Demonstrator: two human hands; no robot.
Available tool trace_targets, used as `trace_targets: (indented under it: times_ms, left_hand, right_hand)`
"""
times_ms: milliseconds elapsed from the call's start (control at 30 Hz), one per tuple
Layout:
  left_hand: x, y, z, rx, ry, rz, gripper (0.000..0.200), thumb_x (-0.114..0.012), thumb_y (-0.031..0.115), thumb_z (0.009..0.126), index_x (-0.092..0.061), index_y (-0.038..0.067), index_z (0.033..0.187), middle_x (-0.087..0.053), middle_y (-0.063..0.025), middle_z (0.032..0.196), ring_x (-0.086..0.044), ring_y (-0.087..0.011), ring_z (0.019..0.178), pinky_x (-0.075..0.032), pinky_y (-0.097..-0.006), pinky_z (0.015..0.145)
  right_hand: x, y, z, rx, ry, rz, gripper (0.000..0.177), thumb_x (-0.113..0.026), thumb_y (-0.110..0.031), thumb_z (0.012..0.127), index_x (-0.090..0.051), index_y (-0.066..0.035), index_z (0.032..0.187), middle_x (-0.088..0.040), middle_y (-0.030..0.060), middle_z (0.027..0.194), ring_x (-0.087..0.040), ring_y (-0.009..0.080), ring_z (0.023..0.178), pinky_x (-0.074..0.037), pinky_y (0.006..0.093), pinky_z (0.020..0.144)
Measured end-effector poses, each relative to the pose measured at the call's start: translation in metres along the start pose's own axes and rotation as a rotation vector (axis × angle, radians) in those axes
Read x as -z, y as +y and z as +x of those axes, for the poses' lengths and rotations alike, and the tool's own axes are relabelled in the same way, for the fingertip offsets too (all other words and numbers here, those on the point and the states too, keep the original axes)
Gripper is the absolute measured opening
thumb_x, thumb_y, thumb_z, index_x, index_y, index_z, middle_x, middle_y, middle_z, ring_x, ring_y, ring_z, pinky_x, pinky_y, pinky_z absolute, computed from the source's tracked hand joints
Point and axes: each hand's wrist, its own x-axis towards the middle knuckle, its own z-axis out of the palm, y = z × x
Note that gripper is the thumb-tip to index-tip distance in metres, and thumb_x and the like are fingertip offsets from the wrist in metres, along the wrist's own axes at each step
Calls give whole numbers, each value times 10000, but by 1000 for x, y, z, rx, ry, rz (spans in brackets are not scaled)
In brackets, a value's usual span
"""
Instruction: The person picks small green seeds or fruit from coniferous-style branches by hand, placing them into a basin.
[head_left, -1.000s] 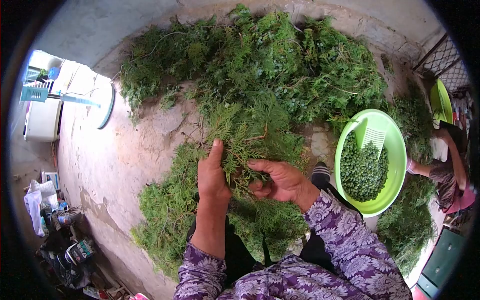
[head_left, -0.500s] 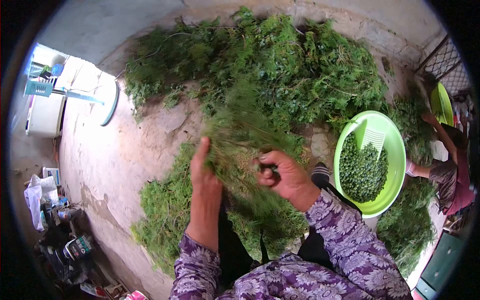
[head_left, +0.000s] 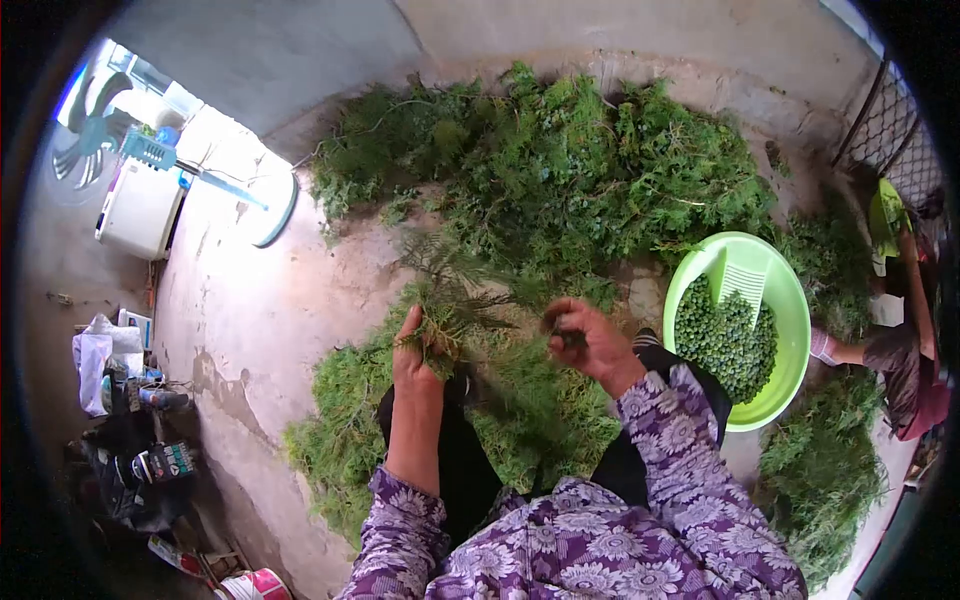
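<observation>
My left hand [head_left: 417,360] is wrapped round the lower end of a feathery green sprig [head_left: 450,300], whose tips point up and to the right. To its right, my right hand [head_left: 592,345] is closed, with small dark round things between thumb and fingers, too small to name surely. A gap separates the two hands. Beside my right knee stands a light green basin [head_left: 797,345] with a ribbed section, holding many small green berries [head_left: 722,345]. Cut green branches [head_left: 345,430] lie on the floor under and beside my hands.
A long heap of green branches [head_left: 600,170] lies along the wall. At the right a co-worker's arm [head_left: 915,290] reaches toward another green container [head_left: 886,215]. A fan [head_left: 100,135] stands upper left; bags and clutter [head_left: 130,450] lie at the lower left.
My hands have moved apart a little, the right one away from the sprig. The sprig has swung and shows more clearly. The whole view has shifted, bringing the fan's blades into sight.
</observation>
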Motion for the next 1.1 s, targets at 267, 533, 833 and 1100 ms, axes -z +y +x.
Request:
trace_targets:
  times_ms: [267, 533, 833, 1100]
  left_hand:
    - [13, -2, -84, -32, -265, 72, 126, -514, 178, 826, -552, 73, 884, -612, -78, 747, -595, -199, 598, -501, -341, 476]
    - [-6, -20, -157, -315, -329, 395, 171, -517, 175, 831, -537, 38, 930, -590, -56, 797, -586, -159, 670, -490, -293, 530]
    - [-19, -18, -223, -320, -574, 518, 194, -502, 85, 821, -506, 48, 1011, -566, -51, 880, -580, -150, 738, -513, -304, 589]
    - [-9, -25, -214, -375, -645, 686, 279, -553, 75, 795, -486, 47, 1065, -553, -40, 906, -542, -129, 818, -472, -274, 676]
  right_hand:
    - [-20, -37, -117, 435, 268, -155, 85, -507, -54, 778, -541, -55, 856, -548, 52, 739, -468, 95, 516, -335, 193, 404]
    - [86, -129, -182, 754, 1197, -1967, 468, -550, -331, 766, -503, -3, 1097, -484, 211, 1133, -502, 311, 1001, -406, 355, 829]
    - [59, -95, -199, 710, 680, -205, 151, -496, -189, 840, -504, -60, 763, -422, -3, 552, -318, 68, 391, -259, 211, 346]
    - [-3, -70, -182, 618, 270, -134, 157, -500, -187, 842, -509, -35, 803, -374, -27, 548, -286, 56, 397, -228, 198, 366]
